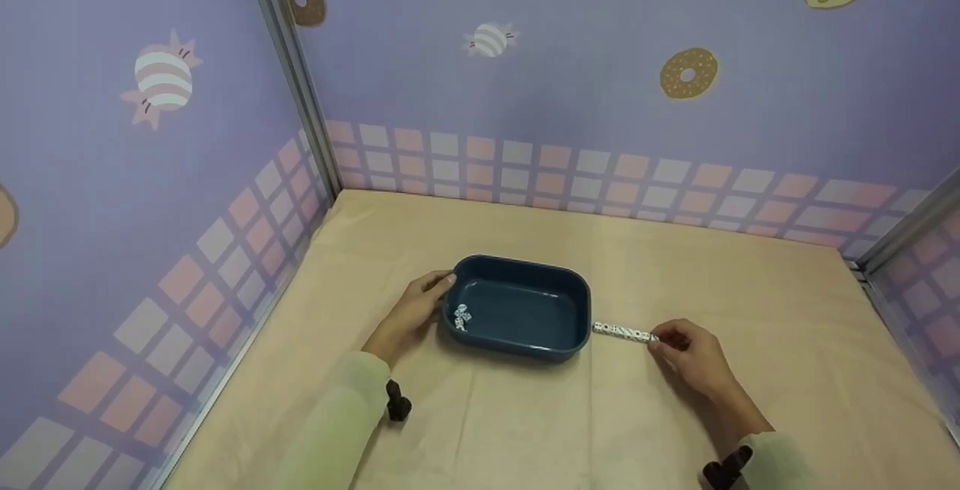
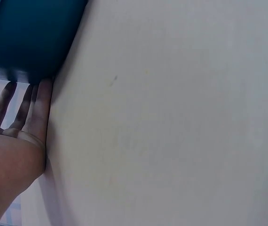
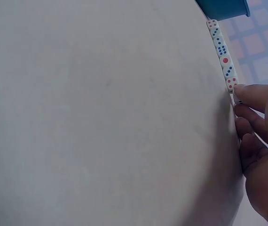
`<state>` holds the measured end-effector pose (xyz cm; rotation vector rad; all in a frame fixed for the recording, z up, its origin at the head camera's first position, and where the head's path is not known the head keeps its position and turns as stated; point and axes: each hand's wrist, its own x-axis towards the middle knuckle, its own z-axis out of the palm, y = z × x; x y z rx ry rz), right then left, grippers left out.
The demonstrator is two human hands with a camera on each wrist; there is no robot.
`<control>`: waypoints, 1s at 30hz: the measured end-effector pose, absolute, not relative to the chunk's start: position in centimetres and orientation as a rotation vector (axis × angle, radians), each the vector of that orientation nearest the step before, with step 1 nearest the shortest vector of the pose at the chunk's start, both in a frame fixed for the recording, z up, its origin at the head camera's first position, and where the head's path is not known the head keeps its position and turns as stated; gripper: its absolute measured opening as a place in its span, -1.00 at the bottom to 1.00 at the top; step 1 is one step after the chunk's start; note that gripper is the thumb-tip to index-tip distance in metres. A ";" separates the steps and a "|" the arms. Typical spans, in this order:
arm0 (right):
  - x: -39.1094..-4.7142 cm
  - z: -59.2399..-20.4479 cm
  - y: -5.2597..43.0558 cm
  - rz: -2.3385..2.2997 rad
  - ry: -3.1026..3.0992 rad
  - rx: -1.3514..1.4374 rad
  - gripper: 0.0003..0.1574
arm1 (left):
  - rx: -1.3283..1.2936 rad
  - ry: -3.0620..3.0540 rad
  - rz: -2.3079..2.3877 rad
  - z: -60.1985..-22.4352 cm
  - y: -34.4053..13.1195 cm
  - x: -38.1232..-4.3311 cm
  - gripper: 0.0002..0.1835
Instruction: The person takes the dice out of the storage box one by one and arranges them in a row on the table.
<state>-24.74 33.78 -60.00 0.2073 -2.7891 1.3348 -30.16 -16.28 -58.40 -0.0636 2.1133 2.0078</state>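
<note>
A dark blue rectangular dish (image 1: pixel 517 265) stands on the cloth, with several white dice (image 1: pixel 461 317) clustered in its left end. My left hand (image 1: pixel 414 311) holds the dish by its left side, thumb at the rim; in the left wrist view the fingers (image 2: pixel 39 108) meet the outer wall. To the right of the dish a straight row of white dice (image 1: pixel 622 332) lies on the cloth, showing red and blue pips in the right wrist view. My right hand (image 1: pixel 694 359) pinches the last die (image 3: pixel 238 98) at the row's right end between thumb and fingers, partly hiding it.
A pale yellow cloth (image 1: pixel 525 430) covers the table. Purple walls (image 1: pixel 570 92) with printed sweets and pink and white squares enclose the back and sides, with metal posts (image 1: pixel 296 77) at the corners. A dark wrist mount (image 1: pixel 398 401) sits by the left sleeve.
</note>
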 end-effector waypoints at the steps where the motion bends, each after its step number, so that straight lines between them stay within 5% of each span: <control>1: -24.7 -60.1 33.7 1.325 -2.792 0.200 -0.78 | -0.057 2.117 2.006 -58.4 -16.3 -30.1 -0.45; 30: -25.6 -59.8 33.4 1.142 -2.846 0.354 -0.83 | -0.042 2.059 2.057 -58.7 -16.4 -30.2 -0.44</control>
